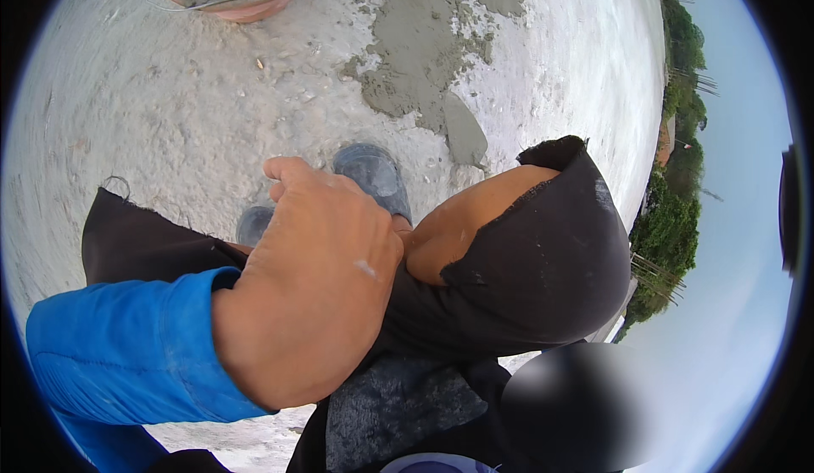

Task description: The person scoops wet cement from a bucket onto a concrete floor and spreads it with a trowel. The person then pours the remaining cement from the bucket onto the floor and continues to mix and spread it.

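Observation:
My left hand [309, 278], in a bright blue sleeve [136, 346], reaches in from the lower left, its back toward me. Its fingers are curled, with two tips showing at the far side. Whatever they may hold is hidden behind the hand. The hand is over my legs, between a bent knee in dark rolled trousers [551, 261] on the right and a dark trouser leg [153, 236] on the left. Just beyond it is a grey shoe [371, 175], and part of a second shoe [253, 225] shows beside the wrist. My right hand is out of view.
An orange-pink bucket [246, 7] with a wire handle holds grey mortar at the far left. Wet mortar [407, 49] spreads over the rough pale ground. At its near end lies a smooth grey blade-shaped piece [465, 130]. Trees [670, 219] stand at the right.

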Tool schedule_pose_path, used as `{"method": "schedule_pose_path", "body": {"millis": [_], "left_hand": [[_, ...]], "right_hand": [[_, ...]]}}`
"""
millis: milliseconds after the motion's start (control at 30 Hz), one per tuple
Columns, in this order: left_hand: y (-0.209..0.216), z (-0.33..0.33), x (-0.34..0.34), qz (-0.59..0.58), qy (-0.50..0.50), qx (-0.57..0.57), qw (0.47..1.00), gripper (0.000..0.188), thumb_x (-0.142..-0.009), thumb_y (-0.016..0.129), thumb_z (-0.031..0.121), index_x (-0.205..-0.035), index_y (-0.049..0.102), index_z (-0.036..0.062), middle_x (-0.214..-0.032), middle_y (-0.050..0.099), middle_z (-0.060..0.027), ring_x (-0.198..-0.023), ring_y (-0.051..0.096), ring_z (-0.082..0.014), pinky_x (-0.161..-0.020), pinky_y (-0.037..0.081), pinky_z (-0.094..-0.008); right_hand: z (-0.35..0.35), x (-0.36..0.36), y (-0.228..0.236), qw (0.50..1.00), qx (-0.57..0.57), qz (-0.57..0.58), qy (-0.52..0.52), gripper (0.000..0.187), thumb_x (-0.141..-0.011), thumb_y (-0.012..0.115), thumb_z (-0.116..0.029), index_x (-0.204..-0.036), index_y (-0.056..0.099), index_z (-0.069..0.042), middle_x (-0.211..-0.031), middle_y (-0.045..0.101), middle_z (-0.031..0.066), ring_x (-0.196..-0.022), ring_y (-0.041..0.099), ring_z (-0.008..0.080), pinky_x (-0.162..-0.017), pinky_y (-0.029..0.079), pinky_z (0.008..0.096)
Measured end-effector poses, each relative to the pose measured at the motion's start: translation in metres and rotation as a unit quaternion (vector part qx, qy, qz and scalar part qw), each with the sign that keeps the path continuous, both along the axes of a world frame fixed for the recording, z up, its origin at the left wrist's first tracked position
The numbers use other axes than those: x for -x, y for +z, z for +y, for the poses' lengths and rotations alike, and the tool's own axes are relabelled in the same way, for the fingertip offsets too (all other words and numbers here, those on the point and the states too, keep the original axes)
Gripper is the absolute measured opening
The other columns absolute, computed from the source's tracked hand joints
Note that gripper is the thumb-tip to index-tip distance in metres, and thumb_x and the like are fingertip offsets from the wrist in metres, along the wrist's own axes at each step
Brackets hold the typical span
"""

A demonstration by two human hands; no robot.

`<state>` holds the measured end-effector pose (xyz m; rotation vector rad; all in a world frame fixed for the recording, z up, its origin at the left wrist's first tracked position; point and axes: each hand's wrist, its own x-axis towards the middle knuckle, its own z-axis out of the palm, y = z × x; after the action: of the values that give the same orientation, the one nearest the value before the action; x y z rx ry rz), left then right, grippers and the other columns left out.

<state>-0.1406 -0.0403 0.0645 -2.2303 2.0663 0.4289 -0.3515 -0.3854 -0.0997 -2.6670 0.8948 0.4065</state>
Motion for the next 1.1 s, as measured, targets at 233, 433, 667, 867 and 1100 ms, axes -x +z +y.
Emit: {"method": "schedule_pose_path", "body": {"millis": [233, 433, 667, 867, 1100], "left_hand": [[0.006, -0.001, 0.005, -0.025, -0.014, -0.041, 0.999, 0.018, -0.093, 0.066, 0.025, -0.097, 0.068, 0.0076, -0.085, 0.067, -0.0074, -0.087, 0.068, -0.0229, -0.083, 0.046, -0.0440], [0.003, -0.003, 0.003, 0.019, -0.012, -0.081, 0.996, 0.018, -0.093, 0.064, 0.023, -0.098, 0.069, 0.0064, -0.087, 0.069, -0.0095, -0.088, 0.068, -0.0234, -0.089, 0.048, -0.0463], [0.006, 0.004, 0.007, -0.008, 0.024, -0.058, 0.998, 0.018, -0.093, 0.065, 0.024, -0.097, 0.069, 0.0063, -0.085, 0.068, -0.0090, -0.087, 0.068, -0.0239, -0.090, 0.049, -0.0477], [0.005, -0.006, 0.008, 0.015, 0.008, -0.078, 0.997, 0.019, -0.093, 0.066, 0.024, -0.098, 0.070, 0.0058, -0.085, 0.069, -0.0082, -0.087, 0.069, -0.0239, -0.089, 0.049, -0.0491], [-0.008, -0.004, -0.004, 0.068, 0.065, -0.105, 0.990, 0.020, -0.090, 0.072, 0.023, -0.099, 0.069, 0.0055, -0.085, 0.069, -0.0095, -0.085, 0.070, -0.0263, -0.084, 0.051, -0.0473]], "right_hand": [[0.037, 0.015, -0.009, 0.993, -0.057, -0.064, 0.077, 0.042, -0.106, 0.060, -0.039, -0.137, 0.065, -0.012, -0.083, 0.074, 0.0197, -0.077, 0.073, 0.0427, -0.068, 0.056, 0.0473], [0.014, -0.005, -0.026, 0.992, 0.004, -0.027, 0.126, 0.043, -0.107, 0.058, -0.041, -0.139, 0.064, -0.013, -0.084, 0.075, 0.0188, -0.078, 0.074, 0.0415, -0.071, 0.057, 0.0477], [-0.022, -0.032, 0.001, 0.996, -0.027, -0.032, 0.075, 0.044, -0.107, 0.057, -0.042, -0.139, 0.064, -0.013, -0.087, 0.075, 0.0187, -0.078, 0.074, 0.0413, -0.071, 0.057, 0.0481], [-0.004, -0.035, -0.028, 0.991, -0.020, 0.005, 0.135, 0.045, -0.107, 0.056, -0.042, -0.139, 0.063, -0.012, -0.088, 0.076, 0.0192, -0.079, 0.074, 0.0413, -0.071, 0.057, 0.0485], [-0.073, -0.045, -0.010, 0.994, 0.081, -0.040, -0.055, 0.043, -0.107, 0.051, -0.047, -0.113, 0.073, -0.010, -0.079, 0.073, 0.0206, -0.080, 0.071, 0.0459, -0.071, 0.053, 0.0542]]}}
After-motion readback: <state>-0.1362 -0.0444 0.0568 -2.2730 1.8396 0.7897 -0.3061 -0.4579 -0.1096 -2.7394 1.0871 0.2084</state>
